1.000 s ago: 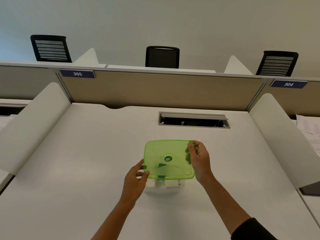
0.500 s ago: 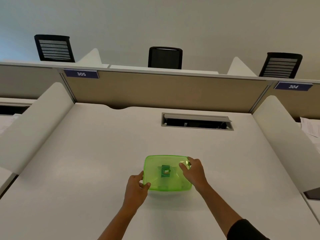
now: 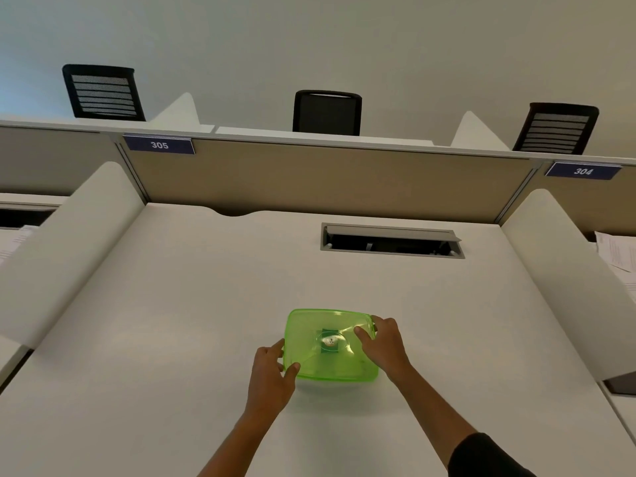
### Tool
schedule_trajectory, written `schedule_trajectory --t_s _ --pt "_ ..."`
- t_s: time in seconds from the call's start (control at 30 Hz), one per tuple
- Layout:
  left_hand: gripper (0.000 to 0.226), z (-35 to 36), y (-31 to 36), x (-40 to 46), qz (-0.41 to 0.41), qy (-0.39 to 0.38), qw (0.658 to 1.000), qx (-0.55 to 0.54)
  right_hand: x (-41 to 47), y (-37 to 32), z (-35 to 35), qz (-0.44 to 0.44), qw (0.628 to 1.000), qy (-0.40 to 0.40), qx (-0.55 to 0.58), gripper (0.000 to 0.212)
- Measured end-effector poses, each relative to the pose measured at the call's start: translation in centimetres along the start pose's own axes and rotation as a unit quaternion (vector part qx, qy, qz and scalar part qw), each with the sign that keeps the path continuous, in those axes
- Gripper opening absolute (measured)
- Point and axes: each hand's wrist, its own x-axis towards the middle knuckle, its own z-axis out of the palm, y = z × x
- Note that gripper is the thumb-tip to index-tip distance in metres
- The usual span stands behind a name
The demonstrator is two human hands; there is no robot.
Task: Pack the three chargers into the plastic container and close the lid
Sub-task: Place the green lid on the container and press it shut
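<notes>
A translucent green lid (image 3: 320,359) lies flat over the plastic container on the white desk (image 3: 206,304), near the front middle. My left hand (image 3: 272,380) grips the lid's near left corner, thumb on top. My right hand (image 3: 383,346) rests on the right side, fingers pressed on the lid's top. The container body and the chargers are hidden under the lid; a dark round label shows at the lid's centre.
A cable hatch (image 3: 392,241) is cut into the desk behind the container. White side dividers (image 3: 69,249) flank the desk, with a beige partition (image 3: 309,180) at the back. Papers (image 3: 616,249) lie on the neighbouring desk to the right.
The lid was held tilted above the white chargers, then came down flat over the container. Both hands followed it down and now press on its edges.
</notes>
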Motion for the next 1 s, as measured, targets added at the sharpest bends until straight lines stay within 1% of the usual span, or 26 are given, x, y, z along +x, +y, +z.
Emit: schedule_trajectory --t_s 0.1,0.23,0.37,0.47,0.53,0.63,0.77,0.87,1.0 --pt "0.060 0.0 -0.3 0.2 -0.012 0.004 1.000 0.006 0.0 -0.2 0.1 0.001 1.000 -0.007 -0.006 0.060" --pt "0.059 0.2 -0.8 0.6 -0.018 0.001 1.000 -0.020 0.0 -0.5 0.2 -0.002 1.000 -0.012 -0.028 0.061" --pt "0.054 0.4 -0.7 1.6 -0.028 -0.010 0.998 -0.055 0.1 -0.6 0.2 -0.005 0.998 -0.022 -0.052 0.052" --pt "0.048 0.6 -0.3 3.0 -0.040 -0.009 0.997 -0.069 0.6 -0.5 0.2 0.002 0.998 -0.023 -0.059 0.039" --pt "0.045 0.8 0.0 4.0 -0.043 -0.010 0.996 -0.072 0.8 -0.4 0.4 0.013 1.000 -0.012 -0.020 0.030" --pt "0.044 1.2 0.4 5.6 -0.054 -0.009 0.996 -0.073 0.8 -0.6 0.6 0.028 0.998 0.016 0.056 0.042" --pt "0.042 1.7 0.7 7.5 -0.068 -0.010 0.995 -0.076 0.7 -0.6 1.1 0.063 0.990 0.034 0.121 0.041" --pt "0.039 1.9 0.8 8.3 -0.069 -0.007 0.994 -0.081 1.0 -0.3 1.4 0.093 0.982 0.036 0.161 0.045" --pt "0.034 2.1 1.0 8.7 -0.094 0.017 0.987 -0.127 1.0 -0.2 1.9 0.099 0.978 0.039 0.179 0.048"
